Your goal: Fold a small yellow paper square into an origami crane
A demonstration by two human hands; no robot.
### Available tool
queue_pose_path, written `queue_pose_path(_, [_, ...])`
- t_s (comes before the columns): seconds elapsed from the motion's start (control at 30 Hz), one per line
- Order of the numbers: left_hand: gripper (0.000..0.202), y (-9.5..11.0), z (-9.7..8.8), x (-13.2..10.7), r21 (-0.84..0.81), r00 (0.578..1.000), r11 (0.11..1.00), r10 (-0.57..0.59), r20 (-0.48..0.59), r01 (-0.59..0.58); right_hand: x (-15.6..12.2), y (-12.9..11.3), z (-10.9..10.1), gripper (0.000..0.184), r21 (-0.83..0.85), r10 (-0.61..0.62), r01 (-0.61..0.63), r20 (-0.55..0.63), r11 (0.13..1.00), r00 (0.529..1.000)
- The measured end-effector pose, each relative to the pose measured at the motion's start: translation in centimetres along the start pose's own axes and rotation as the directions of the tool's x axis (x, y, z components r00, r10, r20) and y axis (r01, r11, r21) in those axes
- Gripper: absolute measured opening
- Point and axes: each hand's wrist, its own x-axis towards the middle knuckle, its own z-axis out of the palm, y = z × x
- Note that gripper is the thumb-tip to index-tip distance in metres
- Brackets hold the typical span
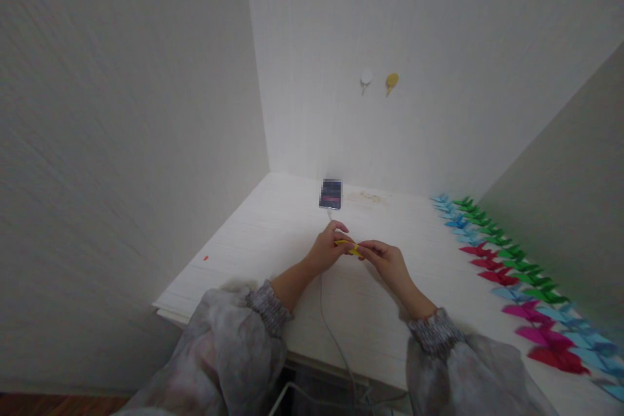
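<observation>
Both my hands meet over the middle of the white table [253,234]. My left hand [327,247] and my right hand [385,261] each pinch an end of a small folded yellow paper piece [351,247], held just above the tabletop. The fingers of both hands are closed on it. Most of the paper is hidden between my fingertips.
A phone [331,194] lies at the back of the table, with a cable [331,325] running toward me and off the front edge. Rows of folded paper pieces [507,266] in blue, green, red and pink line the right side. Two wall hooks [378,81] are above. A small red speck [205,258] lies left.
</observation>
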Motion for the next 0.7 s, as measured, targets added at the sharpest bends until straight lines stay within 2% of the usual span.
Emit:
queue_pose_path(0.33, [0.036,0.54,0.10,0.01,-0.109,0.999,0.993,-0.039,-0.007,0.038,-0.07,-0.04,0.07,0.020,-0.035,-0.010,0.009,-0.039,0.999,0.999])
queue_pose_path(0.7, [0.032,0.56,0.15,0.15,-0.203,0.998,0.977,-0.063,-0.003,0.062,0.02,-0.03,0.40,0.017,0.120,0.063,-0.054,-0.071,0.991,0.995])
